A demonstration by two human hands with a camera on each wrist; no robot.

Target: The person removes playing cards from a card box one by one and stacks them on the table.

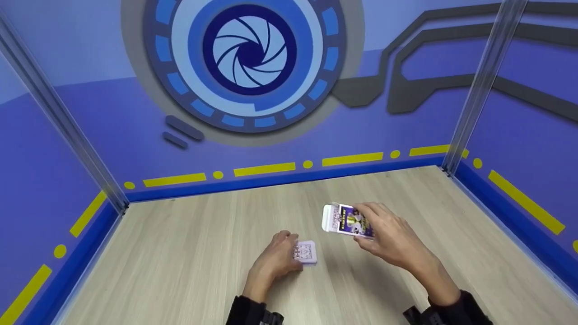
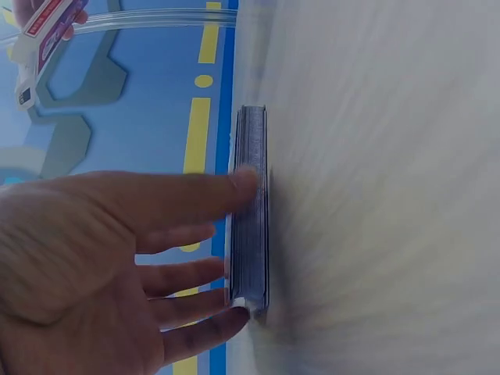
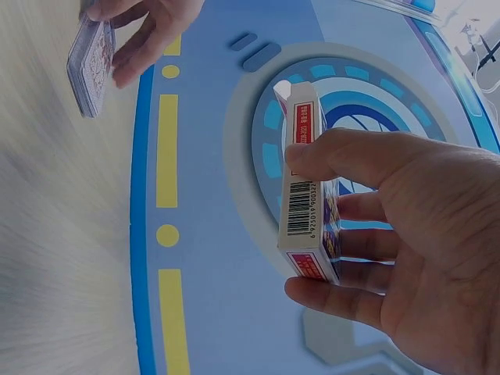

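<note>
My left hand [image 1: 275,259] grips the deck of cards [image 1: 305,252] on the desk [image 1: 180,262]; my right hand [image 1: 393,237] holds the emptied card box [image 1: 345,220], flap open, cards not yet boxed.

Two bare hands, left hand [image 1: 275,259] and right hand [image 1: 393,237], black sleeve cuffs at both wrists.

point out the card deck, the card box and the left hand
card deck [image 2: 250,211], left wrist view, its stacked edge
card box [image 3: 301,211], right wrist view, barcode side
left hand [image 1: 273,261], head view, back of the hand
</note>
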